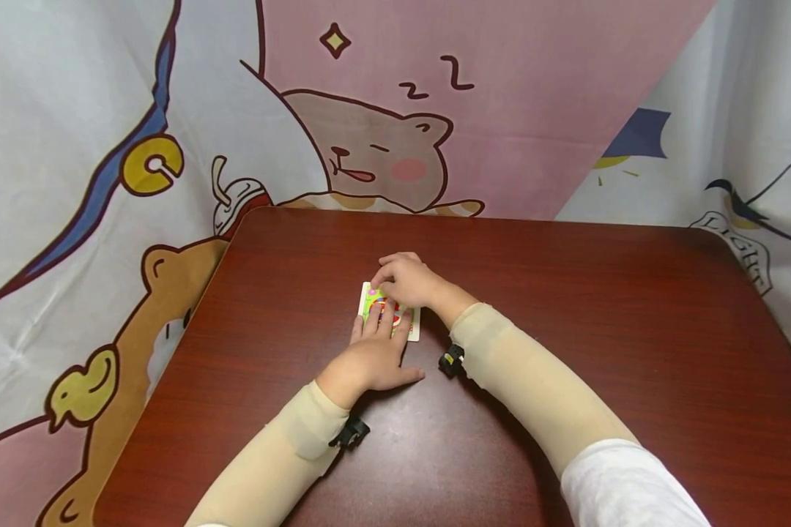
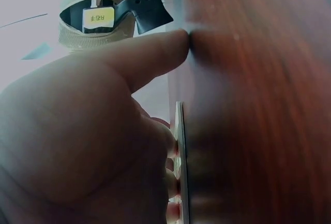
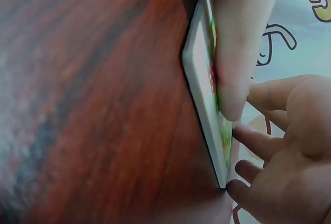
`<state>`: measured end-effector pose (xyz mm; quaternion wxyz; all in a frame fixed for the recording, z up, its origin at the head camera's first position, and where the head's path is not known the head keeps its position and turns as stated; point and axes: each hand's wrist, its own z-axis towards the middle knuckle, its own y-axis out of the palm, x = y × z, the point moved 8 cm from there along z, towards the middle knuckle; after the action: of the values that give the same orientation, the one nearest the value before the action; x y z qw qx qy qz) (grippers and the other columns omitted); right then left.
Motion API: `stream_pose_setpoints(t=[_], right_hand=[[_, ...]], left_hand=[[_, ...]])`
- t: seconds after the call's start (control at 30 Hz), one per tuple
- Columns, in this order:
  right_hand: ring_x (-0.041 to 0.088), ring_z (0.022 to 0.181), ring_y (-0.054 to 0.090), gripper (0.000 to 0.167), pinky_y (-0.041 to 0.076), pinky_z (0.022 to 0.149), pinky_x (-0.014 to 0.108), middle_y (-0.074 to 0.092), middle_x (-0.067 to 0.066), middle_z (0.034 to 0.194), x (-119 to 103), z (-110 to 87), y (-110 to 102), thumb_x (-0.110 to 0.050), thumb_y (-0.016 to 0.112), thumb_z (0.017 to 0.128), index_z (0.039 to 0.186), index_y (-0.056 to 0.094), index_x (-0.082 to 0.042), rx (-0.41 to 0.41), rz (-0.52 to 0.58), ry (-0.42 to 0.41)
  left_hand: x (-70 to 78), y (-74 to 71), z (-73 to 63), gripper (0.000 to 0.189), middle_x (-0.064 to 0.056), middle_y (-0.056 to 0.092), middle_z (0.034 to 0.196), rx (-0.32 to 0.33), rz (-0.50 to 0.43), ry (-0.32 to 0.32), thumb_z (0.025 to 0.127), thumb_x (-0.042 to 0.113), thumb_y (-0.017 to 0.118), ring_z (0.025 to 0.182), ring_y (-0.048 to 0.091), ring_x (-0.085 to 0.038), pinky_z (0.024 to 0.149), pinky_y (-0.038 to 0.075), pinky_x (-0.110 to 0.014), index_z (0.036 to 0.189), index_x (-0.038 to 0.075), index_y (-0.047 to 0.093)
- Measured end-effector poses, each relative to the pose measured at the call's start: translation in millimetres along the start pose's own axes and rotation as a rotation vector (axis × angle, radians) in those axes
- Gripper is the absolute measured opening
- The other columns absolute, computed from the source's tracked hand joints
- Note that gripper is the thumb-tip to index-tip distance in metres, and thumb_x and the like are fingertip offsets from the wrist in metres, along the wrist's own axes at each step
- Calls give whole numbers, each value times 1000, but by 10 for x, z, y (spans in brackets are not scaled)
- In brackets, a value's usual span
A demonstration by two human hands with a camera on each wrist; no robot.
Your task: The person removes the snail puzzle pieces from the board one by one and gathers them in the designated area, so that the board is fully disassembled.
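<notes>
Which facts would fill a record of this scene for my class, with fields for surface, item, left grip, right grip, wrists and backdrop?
Surface: reddish-brown table
Item: card with white border and red-and-green print, on the table
Left grip: fingers spread over the card's face, thumb out to the side
Right grip: fingers bent at the card's far side; pinching unclear
Wrists: a black device on each
Backdrop: cartoon-printed cloth with sleeping bear
</notes>
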<state>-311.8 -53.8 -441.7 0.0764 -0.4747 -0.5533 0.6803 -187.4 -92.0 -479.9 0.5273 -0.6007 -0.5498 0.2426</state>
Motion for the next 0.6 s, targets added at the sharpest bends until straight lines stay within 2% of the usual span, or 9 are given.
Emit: stream_pose_setpoints(t=[0.1, 0.33, 0.6], right_hand=[[25, 154, 38, 26, 15, 127, 51, 71, 5, 137, 29, 8, 20, -10, 59, 105, 112, 84, -14, -7, 22, 39], [31, 155, 31, 25, 26, 120, 64, 57, 10, 156, 63, 7, 25, -12, 60, 106, 110, 84, -17, -4, 24, 98], [42, 153, 28, 23, 26, 121, 61, 48, 12, 162, 40, -3, 15, -12, 62, 103, 114, 82, -15, -17, 18, 128]], left_hand=[[-12, 17, 13, 111, -23, -7, 176, -10, -6, -3, 95, 67, 66, 162, -8, -41, 125, 2, -67, 173, 10, 10], [-46, 53, 40, 115, -20, -12, 176, -33, -3, -9, 94, 72, 64, 162, -11, -39, 125, -1, -67, 173, 14, 4], [-42, 41, 38, 114, -17, -14, 176, -36, -4, -12, 95, 69, 65, 162, -12, -39, 125, 0, -66, 173, 14, 3]])
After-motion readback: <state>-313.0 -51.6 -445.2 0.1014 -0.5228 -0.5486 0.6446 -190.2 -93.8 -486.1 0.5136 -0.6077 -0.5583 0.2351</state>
